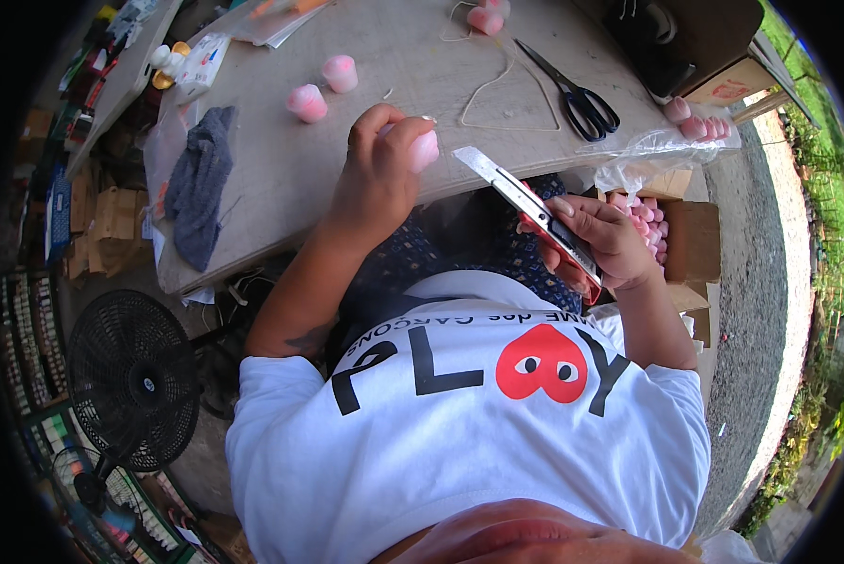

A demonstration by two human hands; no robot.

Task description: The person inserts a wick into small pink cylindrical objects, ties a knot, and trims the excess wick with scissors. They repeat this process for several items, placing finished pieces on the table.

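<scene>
Over the front part of the table, my left hand [380, 171] pinches a small pink cup-shaped candle [424, 151] between thumb and fingers. My right hand [612, 241] is wrapped round a box cutter [533, 209] with a red and black handle. Its broad silver blade end points up and left toward the held candle, a short gap apart from it. Two similar pink candles [340, 73] stand on the table beyond my left hand. Thin pale string [506, 128] lies in a loose loop farther back. Black-handled scissors [577, 99] rest to the right of the string.
A grey cloth [203, 183] hangs over the table's left edge. On the right are clear plastic wrap [640, 167], more pink candles [696, 126] and a dark open box [680, 42]. Below stands a cardboard box [693, 240] of pink pieces. A black fan [132, 381] is at left.
</scene>
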